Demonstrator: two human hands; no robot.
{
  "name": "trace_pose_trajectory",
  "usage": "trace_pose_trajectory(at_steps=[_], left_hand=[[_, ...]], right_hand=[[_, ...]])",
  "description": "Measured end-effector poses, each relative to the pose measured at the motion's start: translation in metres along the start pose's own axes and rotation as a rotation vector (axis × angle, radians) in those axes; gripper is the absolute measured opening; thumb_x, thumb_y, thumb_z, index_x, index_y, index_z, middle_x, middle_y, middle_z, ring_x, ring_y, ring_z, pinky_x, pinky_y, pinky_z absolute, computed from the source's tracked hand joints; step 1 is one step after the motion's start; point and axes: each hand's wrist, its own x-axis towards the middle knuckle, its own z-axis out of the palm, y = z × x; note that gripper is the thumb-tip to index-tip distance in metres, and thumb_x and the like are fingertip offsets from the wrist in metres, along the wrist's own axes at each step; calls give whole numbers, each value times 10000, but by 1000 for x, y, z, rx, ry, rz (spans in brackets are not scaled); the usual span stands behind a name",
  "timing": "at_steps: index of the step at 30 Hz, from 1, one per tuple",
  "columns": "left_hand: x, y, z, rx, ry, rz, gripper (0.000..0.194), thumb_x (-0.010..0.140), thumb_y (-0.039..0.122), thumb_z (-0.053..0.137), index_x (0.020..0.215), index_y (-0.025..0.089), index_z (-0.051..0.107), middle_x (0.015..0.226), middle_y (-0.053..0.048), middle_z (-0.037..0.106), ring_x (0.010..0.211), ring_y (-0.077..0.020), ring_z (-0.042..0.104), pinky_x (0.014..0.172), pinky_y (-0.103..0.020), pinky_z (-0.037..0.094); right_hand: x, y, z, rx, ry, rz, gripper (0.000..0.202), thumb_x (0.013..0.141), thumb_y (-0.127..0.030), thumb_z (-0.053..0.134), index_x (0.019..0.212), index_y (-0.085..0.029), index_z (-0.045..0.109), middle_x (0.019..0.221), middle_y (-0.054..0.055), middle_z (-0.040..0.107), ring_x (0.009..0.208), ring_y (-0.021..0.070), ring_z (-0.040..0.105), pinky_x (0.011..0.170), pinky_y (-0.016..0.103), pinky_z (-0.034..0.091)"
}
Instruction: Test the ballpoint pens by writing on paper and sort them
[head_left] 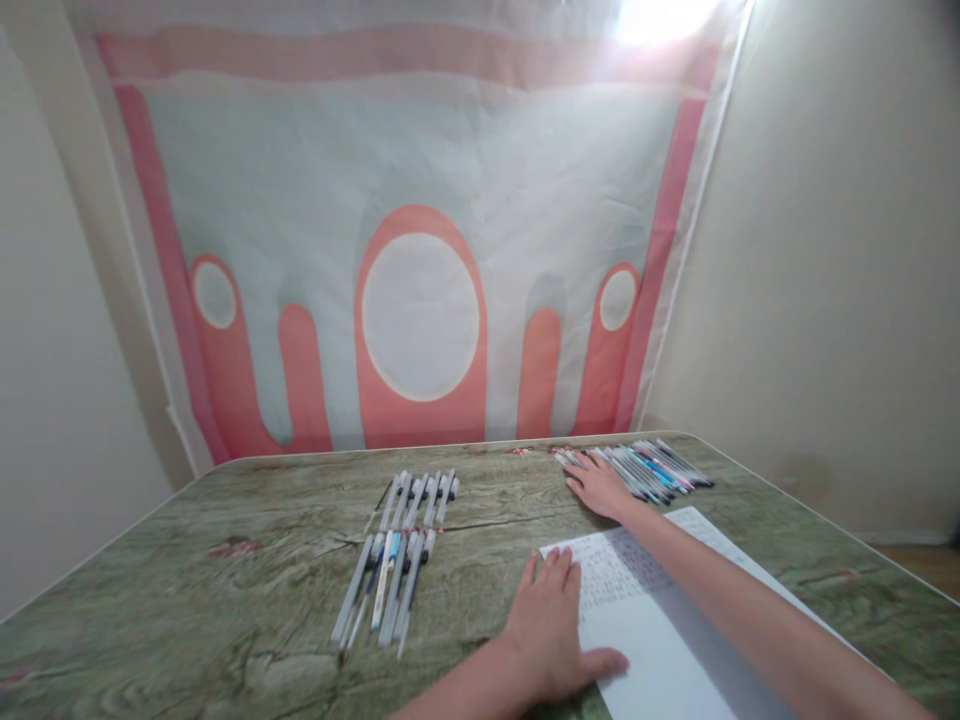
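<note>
My left hand [546,622] rests flat at the left edge of a sheet of paper [675,640], fingers spread and thumb lying on the page. Handwriting fills the upper part of the sheet. Further off, my right hand [598,487] reaches across the paper to the left end of a row of pens [652,472]. Its fingers are stretched out and lie on or beside the nearest pens; whether it touches them I cannot tell. Most pens in that row look clear or grey, with a few blue and pink ones.
Left of my hands, two groups of pens lie side by side on the wood-patterned table [187,600]: a far group [420,500] and a near group [386,590] with a white and blue pen. Behind the table hangs a printed cloth [420,130].
</note>
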Motion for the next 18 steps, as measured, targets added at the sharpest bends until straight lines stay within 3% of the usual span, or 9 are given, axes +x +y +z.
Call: trace_pose_trajectory(at_steps=[11, 18], left_hand=[[0, -2, 0, -18, -10, 2, 928, 654, 723, 312, 1347, 113, 221, 1415, -131, 159, 1302, -286, 70, 1049, -447, -13], [0, -3, 2, -25, -3, 20, 956, 648, 736, 298, 1346, 88, 216, 1412, -144, 164, 1304, -280, 61, 1050, -435, -23]], right_hand=[[13, 7, 14, 2, -141, 167, 634, 810, -596, 151, 1340, -262, 247, 1427, 30, 164, 1282, 288, 119, 991, 497, 105], [25, 22, 23, 6, -242, 458, 802, 731, -697, 96, 1371, -217, 162, 1444, 53, 55, 1272, 375, 62, 955, 590, 38]])
